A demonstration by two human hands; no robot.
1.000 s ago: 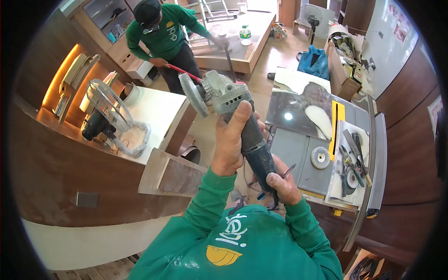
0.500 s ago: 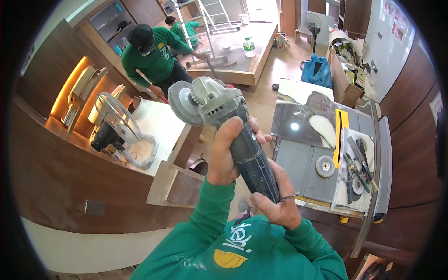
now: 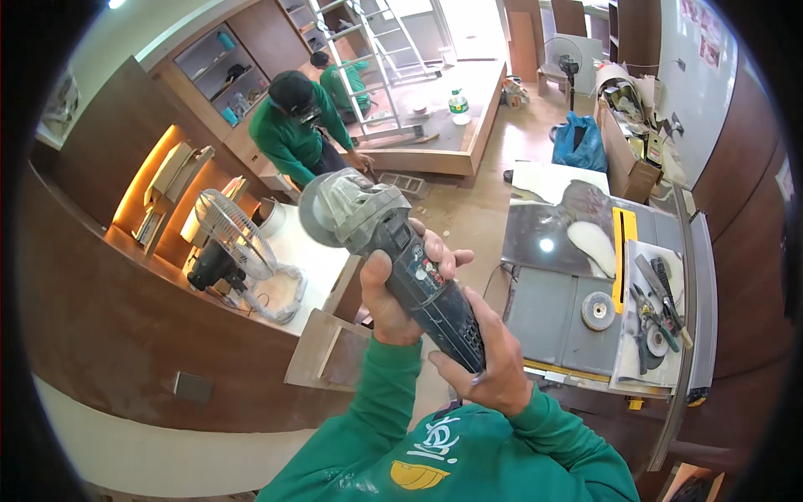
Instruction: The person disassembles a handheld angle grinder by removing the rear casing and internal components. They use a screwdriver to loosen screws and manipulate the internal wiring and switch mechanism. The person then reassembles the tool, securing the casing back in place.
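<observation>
An angle grinder [image 3: 425, 289] with a dusty grey head and dark body is held up in front of my chest, tilted with its head to the upper left. My left hand [image 3: 391, 311] wraps round the body just below the head, thumb on the near side and fingertips showing beyond. Lower down, my right hand [image 3: 499, 358] grips the rear end. The round disc [image 3: 313, 211] on the head looks smooth and blurred; whether it spins I cannot tell. Small stickers show on the grinder's body.
A grey saw table [image 3: 544, 314] at right bears a round wheel [image 3: 598, 310], a yellow strip and several hand tools [image 3: 657, 309]. A desk fan [image 3: 238, 243] stands on the left counter. Two people in green work beyond, near a stepladder [image 3: 368, 75] and low platform.
The grinder has turned in my hands, so its stickered side now faces me, and its disc looks smoother. The surroundings have shifted rightward in view. The nearer person's posture has changed.
</observation>
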